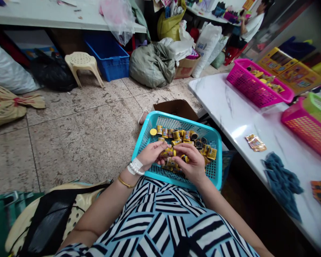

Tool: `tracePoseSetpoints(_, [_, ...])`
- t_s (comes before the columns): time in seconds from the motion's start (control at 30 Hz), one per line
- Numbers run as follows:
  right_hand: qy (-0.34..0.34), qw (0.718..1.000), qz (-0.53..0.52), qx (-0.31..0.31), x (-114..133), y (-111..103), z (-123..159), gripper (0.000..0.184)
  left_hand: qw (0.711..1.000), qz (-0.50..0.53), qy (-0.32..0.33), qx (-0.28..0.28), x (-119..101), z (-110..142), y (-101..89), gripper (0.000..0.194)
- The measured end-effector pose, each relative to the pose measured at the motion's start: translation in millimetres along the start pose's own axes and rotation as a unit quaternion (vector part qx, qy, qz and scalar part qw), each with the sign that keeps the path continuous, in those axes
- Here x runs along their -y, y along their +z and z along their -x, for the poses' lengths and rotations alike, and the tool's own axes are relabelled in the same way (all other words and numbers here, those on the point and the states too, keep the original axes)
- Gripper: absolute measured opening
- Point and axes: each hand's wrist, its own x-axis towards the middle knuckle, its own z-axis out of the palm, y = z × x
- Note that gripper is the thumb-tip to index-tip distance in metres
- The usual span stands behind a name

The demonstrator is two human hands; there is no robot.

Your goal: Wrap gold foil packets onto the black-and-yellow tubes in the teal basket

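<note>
A turquoise plastic basket (218, 160) rests on my lap and holds many small yellow printed canisters (186, 135), some upright, others on their sides. Several show dark round ends (198, 144), and one yellow round lid (153, 132) faces up at the left. Over the basket, my left hand (151, 154) is closed around a yellow canister (166, 152). My right hand (192, 162) has its thumb and fingers pinched at the right end of the same canister, by a yellow cap-like piece (174, 152). The fingers partly hide that end.
A marble-patterned table (230, 117) stands at my right, with a pink basket (256, 84) of yellow pieces, a blue cloth (282, 182) and printed packets (255, 142). An open cardboard box (176, 106) sits beyond my basket. Ahead are a stool (81, 59), a blue crate (113, 64) and sacks (152, 64).
</note>
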Motion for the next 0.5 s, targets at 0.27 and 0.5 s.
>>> tracePoseSetpoints(0.27, [0.047,0.999,-0.009,0.017,-1.7,-5.9,9.5,0.029,0.997,-0.052,0.055,0.005,10.1,-2.9,-0.9,0.054])
tracePoseSetpoints(0.5, [0.206,0.969,-0.138,-0.019,1.0,0.3,11.3,0.023,0.954,-0.236,0.186,-0.015,9.1,-0.1,3.6,0.032])
